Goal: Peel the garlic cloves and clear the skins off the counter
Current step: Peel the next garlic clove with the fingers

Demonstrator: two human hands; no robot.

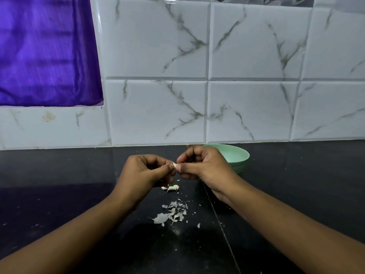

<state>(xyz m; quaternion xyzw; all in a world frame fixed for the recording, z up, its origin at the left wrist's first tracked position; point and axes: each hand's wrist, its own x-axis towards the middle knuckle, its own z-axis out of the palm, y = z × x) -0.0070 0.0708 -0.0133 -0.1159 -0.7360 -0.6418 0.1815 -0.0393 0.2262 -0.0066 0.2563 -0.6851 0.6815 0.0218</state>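
A small pale garlic clove [174,165] is pinched between the fingertips of both hands, a little above the black counter [69,194]. My left hand [144,173] pinches it from the left and my right hand [203,165] from the right. Most of the clove is hidden by the fingers. Below the hands another garlic clove [172,188] lies on the counter with a bit of skin on it. Nearer to me a scatter of thin white garlic skins [171,212] is spread on the counter between my forearms.
A mint-green bowl [237,157] stands on the counter behind my right hand, close to the marble-tiled wall [158,105]. A purple cloth [47,52] hangs at the upper left. A seam [219,220] runs across the counter under my right forearm.
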